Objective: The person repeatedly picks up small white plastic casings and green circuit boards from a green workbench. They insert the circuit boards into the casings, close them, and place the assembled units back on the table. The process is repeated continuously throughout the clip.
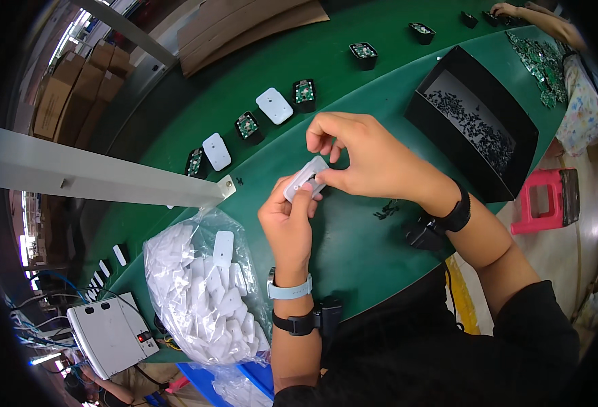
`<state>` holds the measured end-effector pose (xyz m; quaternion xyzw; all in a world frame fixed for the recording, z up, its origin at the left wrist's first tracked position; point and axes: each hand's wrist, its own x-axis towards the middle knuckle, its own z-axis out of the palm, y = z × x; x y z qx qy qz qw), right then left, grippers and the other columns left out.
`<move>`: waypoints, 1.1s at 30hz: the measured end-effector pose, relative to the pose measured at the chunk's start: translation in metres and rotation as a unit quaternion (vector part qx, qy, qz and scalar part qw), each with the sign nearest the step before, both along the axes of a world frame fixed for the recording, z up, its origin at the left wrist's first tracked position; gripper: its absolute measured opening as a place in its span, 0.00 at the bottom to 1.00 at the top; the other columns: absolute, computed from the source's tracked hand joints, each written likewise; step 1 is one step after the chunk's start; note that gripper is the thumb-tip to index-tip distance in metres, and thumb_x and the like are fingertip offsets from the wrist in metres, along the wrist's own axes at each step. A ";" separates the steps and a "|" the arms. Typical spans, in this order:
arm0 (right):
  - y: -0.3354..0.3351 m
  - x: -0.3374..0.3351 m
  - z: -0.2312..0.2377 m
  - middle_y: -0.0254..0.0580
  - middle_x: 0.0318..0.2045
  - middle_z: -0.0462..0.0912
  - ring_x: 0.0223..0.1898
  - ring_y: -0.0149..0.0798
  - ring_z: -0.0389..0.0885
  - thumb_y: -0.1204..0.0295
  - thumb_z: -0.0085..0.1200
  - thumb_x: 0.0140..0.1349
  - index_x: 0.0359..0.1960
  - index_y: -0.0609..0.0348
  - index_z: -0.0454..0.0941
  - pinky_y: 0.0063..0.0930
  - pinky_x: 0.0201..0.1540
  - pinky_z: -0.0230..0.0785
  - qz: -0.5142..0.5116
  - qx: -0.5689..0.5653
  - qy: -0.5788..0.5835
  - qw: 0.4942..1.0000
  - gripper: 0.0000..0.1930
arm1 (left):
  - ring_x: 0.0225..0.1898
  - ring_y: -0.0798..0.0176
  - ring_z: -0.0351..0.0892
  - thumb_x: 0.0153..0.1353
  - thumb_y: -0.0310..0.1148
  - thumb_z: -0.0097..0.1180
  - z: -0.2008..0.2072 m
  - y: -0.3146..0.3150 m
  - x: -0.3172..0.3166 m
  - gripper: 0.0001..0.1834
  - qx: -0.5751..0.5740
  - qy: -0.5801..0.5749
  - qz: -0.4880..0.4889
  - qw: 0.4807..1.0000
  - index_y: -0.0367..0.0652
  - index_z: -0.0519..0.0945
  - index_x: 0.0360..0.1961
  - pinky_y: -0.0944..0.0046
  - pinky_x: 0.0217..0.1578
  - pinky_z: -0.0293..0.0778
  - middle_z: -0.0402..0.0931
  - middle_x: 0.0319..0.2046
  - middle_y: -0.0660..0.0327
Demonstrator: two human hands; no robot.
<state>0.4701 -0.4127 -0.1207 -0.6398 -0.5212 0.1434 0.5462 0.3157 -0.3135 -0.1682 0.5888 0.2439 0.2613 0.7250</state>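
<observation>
Many white plates (223, 248) in a clear plastic bag (166, 261), left, on the green table (360, 261). Left hand (287, 220): thumb and fingers grasping a white cover (306, 178), held above the table, right of the bag. Right hand (374, 154): thumb at the cover, other fingers curled above; whether it pinches anything, cannot tell. Loose black pieces (386, 209) near right wrist. Black bin (448, 157), further right, holds many small dark parts (472, 125).

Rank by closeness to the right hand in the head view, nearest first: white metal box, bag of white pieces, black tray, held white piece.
1. Held white piece: at the right hand, to its left.
2. Black tray: upper right.
3. Bag of white pieces: lower left.
4. White metal box: farther lower left, past the bag.
</observation>
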 end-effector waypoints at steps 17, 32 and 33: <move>-0.011 0.014 0.004 0.40 0.31 0.80 0.33 0.29 0.79 0.86 0.64 0.45 0.36 0.69 0.77 0.22 0.36 0.77 0.107 -0.161 0.119 0.974 0.14 | 0.31 0.73 0.78 0.65 0.29 0.52 0.005 0.001 -0.002 0.13 -0.105 0.047 -0.071 0.991 0.32 0.81 0.46 0.75 0.34 0.74 0.82 0.36 0.60; -0.001 0.015 -0.006 0.33 0.32 0.80 0.34 0.24 0.78 0.82 0.68 0.46 0.39 0.64 0.78 0.18 0.37 0.75 0.120 -0.137 0.199 0.963 0.17 | 0.26 0.78 0.74 0.64 0.24 0.59 -0.005 -0.010 0.007 0.06 0.058 -0.004 -0.007 0.998 0.34 0.84 0.40 0.76 0.28 0.69 0.80 0.27 0.67; -0.002 0.015 -0.004 0.31 0.34 0.79 0.35 0.22 0.78 0.82 0.68 0.47 0.40 0.62 0.78 0.17 0.39 0.75 0.122 -0.151 0.209 0.959 0.18 | 0.26 0.78 0.74 0.64 0.24 0.59 -0.004 -0.011 0.008 0.06 0.063 -0.023 -0.012 0.998 0.34 0.84 0.40 0.76 0.28 0.69 0.80 0.27 0.68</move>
